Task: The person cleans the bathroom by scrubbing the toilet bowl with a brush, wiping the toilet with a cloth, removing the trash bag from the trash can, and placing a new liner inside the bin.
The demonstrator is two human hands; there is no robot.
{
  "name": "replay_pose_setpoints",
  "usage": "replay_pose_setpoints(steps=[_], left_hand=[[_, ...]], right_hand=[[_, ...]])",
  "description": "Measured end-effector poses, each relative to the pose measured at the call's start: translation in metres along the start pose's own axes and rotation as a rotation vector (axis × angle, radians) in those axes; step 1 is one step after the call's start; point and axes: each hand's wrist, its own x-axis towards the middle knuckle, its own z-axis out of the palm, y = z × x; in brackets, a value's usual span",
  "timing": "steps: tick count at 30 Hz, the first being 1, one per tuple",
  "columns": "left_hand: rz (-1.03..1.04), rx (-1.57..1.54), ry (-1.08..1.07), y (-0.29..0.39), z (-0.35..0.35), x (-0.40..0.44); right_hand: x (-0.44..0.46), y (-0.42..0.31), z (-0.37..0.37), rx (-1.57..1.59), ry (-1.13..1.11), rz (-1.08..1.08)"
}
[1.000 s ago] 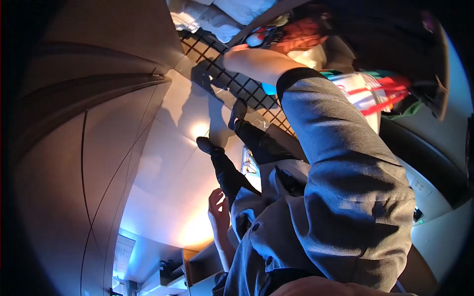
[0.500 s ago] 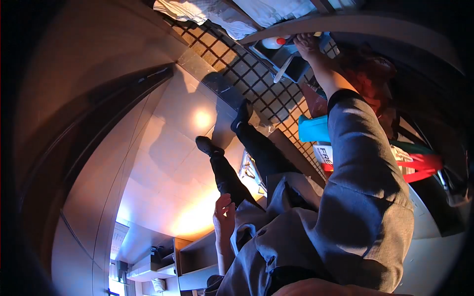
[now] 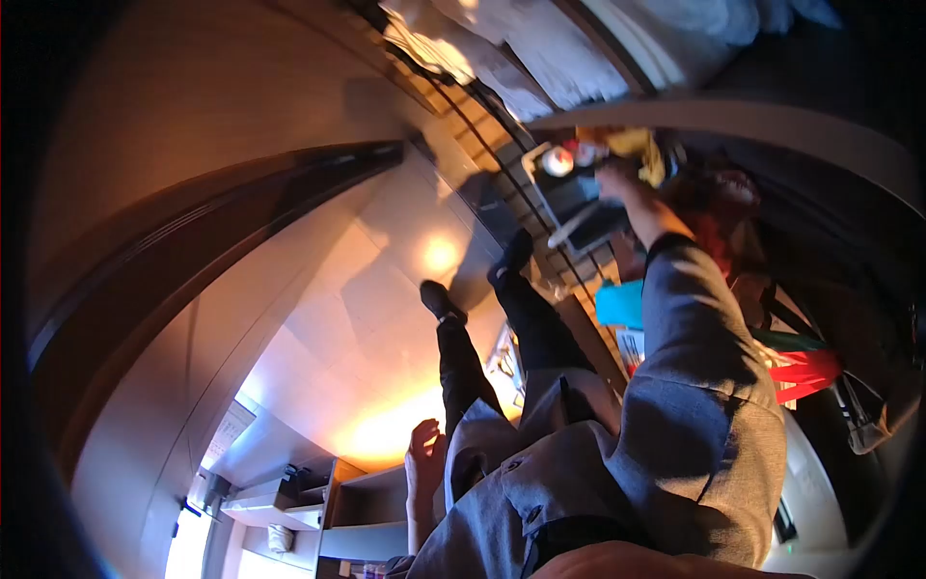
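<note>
My right hand reaches out to the dark tray, low beneath the shelf, its fingers closed at the tray's right side and smeared by motion. In the tray stands a white bottle with a red cap. A pale-handled tool lies across its near edge. A yellow thing and some red items sit behind my fingers. My left hand hangs by my left thigh, fingers loosely curled and apart, holding nothing.
Above the tray runs a curved shelf edge with pale cloth over it. A turquoise item and a red strap lie beside my right arm. Open wooden shelves stand at lower left. My feet rest on the floor.
My right hand and the tray have come nearer to me, out from under the shelf edge, showing more red and yellow contents. The view has shifted; my left hand still hangs down.
</note>
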Motion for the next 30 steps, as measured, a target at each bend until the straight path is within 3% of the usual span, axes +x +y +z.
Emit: replay_pose_setpoints(steps=[1,2,3,4,5,6,7,8,9,11,14,17,19,20,21,22,24,25,28,30], left_hand=[[0.082,0.066,0.056,-0.011,-0.005,-0.010],[0.048,0.095,0.080,-0.022,-0.008,-0.021],[0.018,0.119,0.115,-0.039,-0.008,-0.035],[0.083,0.132,0.155,-0.070,-0.004,-0.045],[0.024,0.132,0.153,-0.102,0.001,-0.056],[0.062,0.123,0.221,-0.199,0.016,-0.088],[-0.132,0.243,0.010,-0.247,0.028,-0.057],[0.046,0.115,0.243,-0.232,0.033,-0.077],[0.094,0.121,0.293,-0.231,0.017,-0.052],[0.112,-0.023,0.296,-0.240,-0.014,-0.030],[0.108,-0.264,0.246,-0.271,-0.050,-0.026],[0.022,-0.599,0.230,-0.324,-0.025,-0.067],[-0.076,-0.917,0.253,-0.363,0.033,-0.133],[0.074,-0.800,0.317,-0.372,0.030,-0.161],[-0.295,-0.838,0.402,-0.376,0.031,-0.178],[-0.395,-0.578,0.351,-0.362,0.023,-0.198],[-0.439,-0.645,0.475,-0.337,-0.020,-0.248],[-0.370,-0.728,0.559,-0.356,-0.018,-0.256],[-0.436,-0.836,0.727,-0.373,-0.053,-0.297],[-0.484,-0.911,0.793,-0.359,-0.045,-0.293]], right_hand=[[-0.003,-0.017,0.019,0.173,0.175,-0.001],[-0.027,-0.044,-0.008,0.223,0.235,0.018],[-0.043,-0.062,-0.015,0.080,0.517,-0.071],[-0.049,-0.079,-0.026,0.197,0.161,-0.076],[-0.050,-0.100,-0.024,0.222,0.075,-0.127],[-0.079,-0.121,-0.049,0.250,0.105,-0.134],[-0.088,-0.141,-0.057,0.328,0.106,-0.147],[-0.079,-0.162,-0.036,0.258,0.201,-0.222],[-0.108,-0.183,-0.072,0.191,0.026,-0.241],[-0.116,-0.232,-0.079,0.217,-0.070,-0.331],[-0.143,-0.318,-0.097,0.203,0.031,-0.457],[-0.117,-0.420,-0.068,0.301,0.196,-0.651],[-0.149,-0.483,-0.084,0.299,0.236,-0.714],[-0.183,-0.514,-0.106,0.272,0.183,-0.727],[-0.219,-0.548,-0.135,0.238,0.126,-0.739],[-0.236,-0.571,-0.147,0.174,0.114,-0.799],[-0.273,-0.637,-0.177,0.046,0.093,-0.859],[-0.290,-0.671,-0.195,-0.016,0.075,-0.862],[-0.316,-0.782,-0.213,-0.149,0.021,-0.936],[-0.325,-0.813,-0.228,-0.225,-0.036,-1.049]])
